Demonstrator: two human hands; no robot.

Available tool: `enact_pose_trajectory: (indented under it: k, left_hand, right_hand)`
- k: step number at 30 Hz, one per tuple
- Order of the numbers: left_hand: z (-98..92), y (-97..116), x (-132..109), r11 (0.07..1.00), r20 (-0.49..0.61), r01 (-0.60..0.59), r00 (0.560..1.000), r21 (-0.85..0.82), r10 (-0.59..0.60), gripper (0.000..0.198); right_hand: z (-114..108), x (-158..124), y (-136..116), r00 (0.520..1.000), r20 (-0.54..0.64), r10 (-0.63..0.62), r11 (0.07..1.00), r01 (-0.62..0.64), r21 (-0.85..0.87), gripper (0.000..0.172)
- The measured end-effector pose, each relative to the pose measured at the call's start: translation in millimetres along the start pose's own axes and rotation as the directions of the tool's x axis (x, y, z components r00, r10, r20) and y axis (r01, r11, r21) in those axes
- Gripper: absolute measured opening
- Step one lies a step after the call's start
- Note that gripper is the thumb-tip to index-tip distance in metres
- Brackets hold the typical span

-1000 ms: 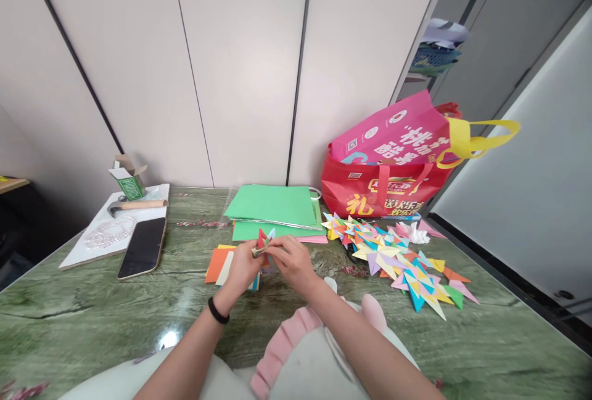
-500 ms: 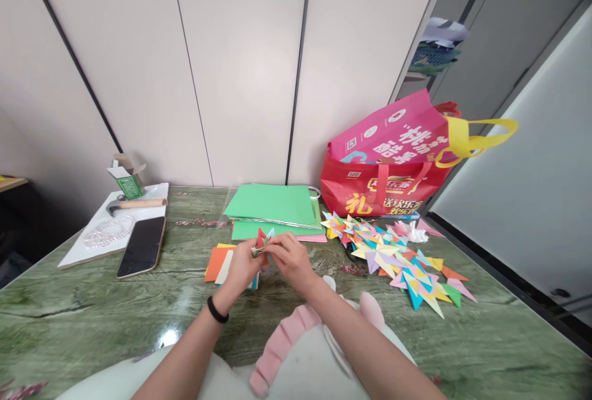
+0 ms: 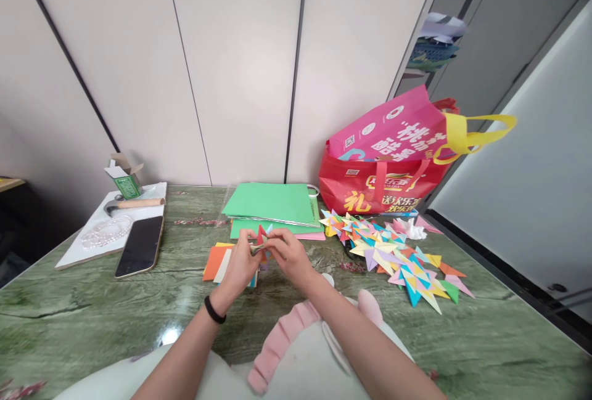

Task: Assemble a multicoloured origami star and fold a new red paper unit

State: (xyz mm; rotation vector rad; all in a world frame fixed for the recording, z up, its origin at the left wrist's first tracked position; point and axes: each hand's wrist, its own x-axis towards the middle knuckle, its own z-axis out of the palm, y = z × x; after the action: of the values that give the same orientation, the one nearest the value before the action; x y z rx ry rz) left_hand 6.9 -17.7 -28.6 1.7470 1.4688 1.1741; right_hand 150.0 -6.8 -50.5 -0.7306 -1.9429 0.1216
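Between my two hands is a small piece of folded paper (image 3: 261, 236) with red, blue and greenish points showing. My left hand (image 3: 240, 264) pinches its left side, and my right hand (image 3: 287, 255) pinches it from the right with fingertips close together. My fingers hide most of its shape. Just behind and left of my left hand lie loose paper squares (image 3: 214, 262) in orange, cream, yellow and blue. Beyond both hands rests a stack of green paper sheets (image 3: 271, 201). To the right spreads a pile of folded paper stars (image 3: 383, 252) in many colours.
A red gift bag (image 3: 342, 181) stands at the back right against the wall. On the left are a phone (image 3: 140, 246), a hammer (image 3: 136, 203), a bead string (image 3: 106, 232) and a small green box (image 3: 127, 186). A plush toy (image 3: 305, 357) lies under my forearms.
My fingers have shifted slightly around the folded paper, with the left hand's fingers raised a little. The whole view has moved slightly; everything else stays in place.
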Motion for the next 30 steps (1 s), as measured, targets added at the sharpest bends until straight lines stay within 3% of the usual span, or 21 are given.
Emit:
enact_pose_trajectory:
  k: [5,10,14,19,30]
  left_hand:
    - [0.1,-4,0,0.999,0.066,-0.051,0.996,-0.007,0.052,0.021]
    - [-2.0,-5,1,0.988,0.066,-0.139,0.989,0.061,0.135,0.017]
    - [-2.5,-3,2,0.982,0.086,-0.134,0.989,0.13,0.123,0.013]
    - [-1.1,-3,2,0.977,0.101,-0.193,0.978,0.09,0.184,0.007]
    - [-3.4,-3,7,0.991,0.141,-0.074,0.986,-0.114,0.09,0.019]
  right_hand:
    - [1,-2,2,0.999,0.032,0.017,0.999,-0.018,0.027,0.019]
    - [1,-2,4,0.996,0.039,0.076,0.995,-0.078,0.061,0.018]
    - [1,-2,6,0.993,0.051,0.108,0.991,-0.112,0.067,0.018]
    - [1,-3,7,0.988,0.054,0.144,0.987,-0.147,0.063,0.015]
    - [-8,1,12,0.982,0.088,0.167,0.98,-0.175,0.091,0.021]
